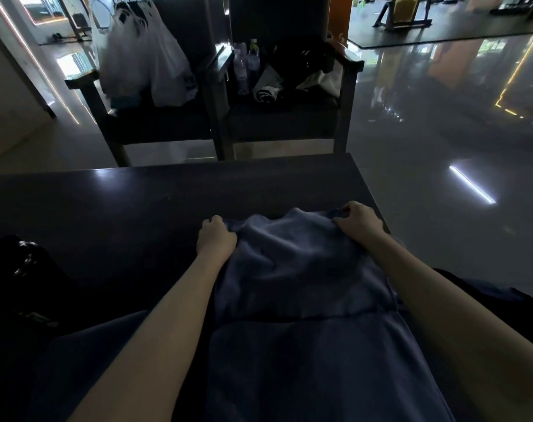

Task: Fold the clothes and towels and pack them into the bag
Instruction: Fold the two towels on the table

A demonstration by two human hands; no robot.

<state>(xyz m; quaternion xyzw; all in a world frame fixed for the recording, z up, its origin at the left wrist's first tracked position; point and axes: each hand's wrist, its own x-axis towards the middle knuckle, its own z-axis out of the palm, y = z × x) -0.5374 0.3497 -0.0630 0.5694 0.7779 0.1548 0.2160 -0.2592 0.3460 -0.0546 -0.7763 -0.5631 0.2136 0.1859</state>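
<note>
A person holds a dark blue, soft, fleecy cloth (298, 269), either a towel or a garment, by its far edge over a dark glossy tabletop (137, 202). The left hand (216, 240) has its fingers curled round the cloth's far left corner, bunching the fabric there. The right hand (361, 223) pinches the far right corner between thumb and curled fingers, close to the tabletop's right edge. Between the two hands the far edge sags in loose wrinkles. The cloth runs back from the hands between the bare forearms toward the person, and a raised line, a fold or hem, crosses it about halfway down.

At the left lies a black bulky object with shiny patches (15, 269), too dark to make out clearly. Beyond the tabletop stand two dark wooden armchairs side by side on a reflective grey floor (426, 147). The left armchair (167, 123) carries a white plastic bag (143, 56). The right armchair (289, 120) holds clear plastic bottles (247, 62) and a heap of black and white fabric (289, 77).
</note>
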